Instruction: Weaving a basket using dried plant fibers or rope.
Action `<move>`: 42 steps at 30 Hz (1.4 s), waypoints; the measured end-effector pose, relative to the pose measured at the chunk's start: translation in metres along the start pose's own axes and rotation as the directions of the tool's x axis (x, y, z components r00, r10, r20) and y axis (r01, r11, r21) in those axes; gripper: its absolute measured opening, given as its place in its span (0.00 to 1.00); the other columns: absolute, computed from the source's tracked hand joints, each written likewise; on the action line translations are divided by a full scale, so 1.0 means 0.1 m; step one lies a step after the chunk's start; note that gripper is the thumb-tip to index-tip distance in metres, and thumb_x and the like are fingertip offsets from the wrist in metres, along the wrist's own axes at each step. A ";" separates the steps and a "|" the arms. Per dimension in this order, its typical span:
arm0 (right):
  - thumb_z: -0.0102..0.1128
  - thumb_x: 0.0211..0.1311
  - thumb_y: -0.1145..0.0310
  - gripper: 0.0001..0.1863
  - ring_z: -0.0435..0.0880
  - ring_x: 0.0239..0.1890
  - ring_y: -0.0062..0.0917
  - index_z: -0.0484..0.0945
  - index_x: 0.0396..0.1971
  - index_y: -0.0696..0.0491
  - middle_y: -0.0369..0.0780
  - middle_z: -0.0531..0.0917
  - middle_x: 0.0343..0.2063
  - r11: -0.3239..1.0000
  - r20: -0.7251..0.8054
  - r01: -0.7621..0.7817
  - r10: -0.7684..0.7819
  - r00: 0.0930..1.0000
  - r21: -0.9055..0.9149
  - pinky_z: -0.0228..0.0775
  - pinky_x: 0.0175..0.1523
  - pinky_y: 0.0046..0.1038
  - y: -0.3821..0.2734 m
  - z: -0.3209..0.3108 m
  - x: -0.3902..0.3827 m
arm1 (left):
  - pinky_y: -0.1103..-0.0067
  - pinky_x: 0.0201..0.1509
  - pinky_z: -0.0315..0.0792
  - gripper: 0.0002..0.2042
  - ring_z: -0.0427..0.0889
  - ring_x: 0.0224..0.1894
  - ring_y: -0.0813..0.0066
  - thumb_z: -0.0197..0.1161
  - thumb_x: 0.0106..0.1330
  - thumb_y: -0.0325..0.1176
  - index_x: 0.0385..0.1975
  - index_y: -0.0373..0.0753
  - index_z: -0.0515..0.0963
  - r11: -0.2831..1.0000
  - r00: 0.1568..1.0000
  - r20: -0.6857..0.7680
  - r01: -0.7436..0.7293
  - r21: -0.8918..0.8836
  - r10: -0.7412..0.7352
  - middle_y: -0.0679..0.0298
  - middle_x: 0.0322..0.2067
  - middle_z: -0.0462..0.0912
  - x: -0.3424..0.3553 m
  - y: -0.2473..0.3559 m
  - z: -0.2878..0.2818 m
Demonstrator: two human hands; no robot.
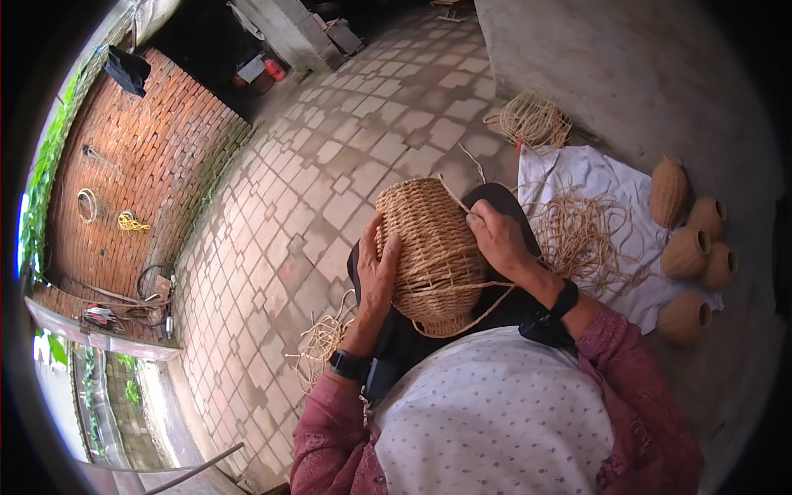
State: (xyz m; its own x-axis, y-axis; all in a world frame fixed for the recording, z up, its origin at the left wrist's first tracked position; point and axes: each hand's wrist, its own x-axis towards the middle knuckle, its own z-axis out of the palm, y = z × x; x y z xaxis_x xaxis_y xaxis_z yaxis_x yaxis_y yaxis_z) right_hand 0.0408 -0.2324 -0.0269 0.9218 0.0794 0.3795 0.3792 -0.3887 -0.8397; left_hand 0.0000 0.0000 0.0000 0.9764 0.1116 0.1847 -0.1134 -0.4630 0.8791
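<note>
A tan woven basket point(433, 247) with a rounded body and a narrower end toward me rests on my lap. My left hand point(378, 268) lies along its left side, the thumb on the weave and the fingers wrapped round toward the hidden far side. At the basket's upper right, my right hand point(497, 235) is closed, thumb and forefinger pinching a strand point(453, 193) that runs from the basket's far rim. Another cord point(495, 307) loops loosely round the near end of the basket.
To my right, a white cloth point(652, 194) bears a tangle of loose strands point(582, 235). Several finished-looking woven vessels point(685, 252) stand beside it. A coiled bundle point(535, 120) lies by the wall, and more strands point(323, 338) lie on the paved floor point(272, 247) at my left.
</note>
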 end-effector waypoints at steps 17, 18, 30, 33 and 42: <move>0.53 0.68 0.70 0.07 0.84 0.25 0.27 0.76 0.34 0.58 0.42 0.82 0.22 0.957 0.631 -0.029 -0.167 0.758 0.287 0.74 0.33 0.29 -0.50 -0.47 -0.45 | 0.81 0.37 0.76 0.16 0.78 0.32 0.80 0.55 0.68 0.31 0.54 0.36 0.75 0.960 0.921 0.272 0.257 0.112 -0.278 0.59 0.45 0.81 -0.50 0.23 -0.48; 0.54 0.67 0.69 0.07 0.84 0.25 0.27 0.77 0.34 0.58 0.42 0.82 0.22 0.963 0.729 -0.069 -0.148 0.668 0.259 0.74 0.33 0.29 -0.54 -0.45 -0.46 | 0.81 0.37 0.76 0.16 0.78 0.32 0.80 0.55 0.68 0.31 0.54 0.36 0.75 0.960 0.923 0.265 0.260 0.105 -0.278 0.59 0.45 0.81 -0.62 0.32 -0.52; 0.58 0.63 0.69 0.06 0.84 0.26 0.38 0.79 0.34 0.55 0.45 0.83 0.23 0.968 0.850 0.077 -0.248 0.465 0.240 0.73 0.34 0.33 -0.56 -0.20 -0.49 | 0.82 0.40 0.78 0.18 0.80 0.36 0.78 0.50 0.75 0.34 0.61 0.33 0.66 0.348 0.940 0.244 0.317 -0.882 -0.238 0.58 0.43 0.81 -0.95 0.18 -0.37; 0.58 0.63 0.69 0.06 0.84 0.27 0.36 0.80 0.35 0.55 0.44 0.83 0.24 0.969 0.883 0.092 -0.248 0.399 0.230 0.74 0.35 0.32 -0.59 -0.20 -0.47 | 0.84 0.37 0.75 0.19 0.79 0.34 0.81 0.50 0.76 0.34 0.61 0.33 0.66 0.363 0.968 0.171 0.227 -0.904 -0.182 0.60 0.41 0.81 -0.85 0.19 -0.39; 0.57 0.51 0.84 0.16 0.81 0.33 0.35 0.80 0.41 0.57 0.42 0.77 0.30 0.899 0.465 0.419 -0.427 0.775 0.126 0.74 0.38 0.31 -0.64 -0.16 -0.24 | 0.88 0.21 0.55 0.10 0.60 0.19 0.90 0.56 0.74 0.35 0.43 0.35 0.76 0.864 0.981 0.149 0.182 -0.471 -0.125 0.75 0.18 0.67 -0.76 0.23 -0.44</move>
State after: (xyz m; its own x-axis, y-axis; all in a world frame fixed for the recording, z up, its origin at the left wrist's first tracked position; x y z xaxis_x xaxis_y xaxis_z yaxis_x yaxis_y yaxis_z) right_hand -0.0065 -0.2245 0.0239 0.5905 0.6546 0.4720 0.7376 -0.2002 -0.6449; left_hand -0.0853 0.0198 0.0252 0.9993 0.0366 0.0057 -0.0070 0.0342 0.9994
